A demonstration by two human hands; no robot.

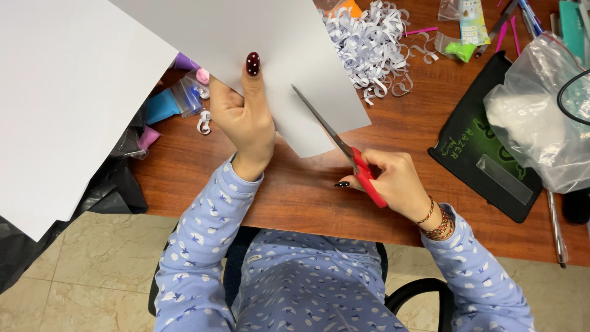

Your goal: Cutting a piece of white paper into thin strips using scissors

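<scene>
- Left hand: closed in a pinch on the sheet of white paper, thumb on top near the sheet's lower edge, holding it raised above the middle of the wooden surface.
- Right hand: fingers closed through the red handles of the scissors; the blades lie against the sheet's lower corner, pointing toward the far edge of the surface. Whether the blades are parted cannot be told.
- Sheet: most of it appears uncut; it reaches past the far edge of the view, so its full extent is hidden.
- Pile of curled white paper strips: near the far edge of the surface, right of the sheet. Judged from it, a good deal of strip-cutting is done, and this sheet is largely left.
- Second white sheet: overhangs the surface's left edge, whole.
- Right edge: black mat and clear plastic bag.
</scene>
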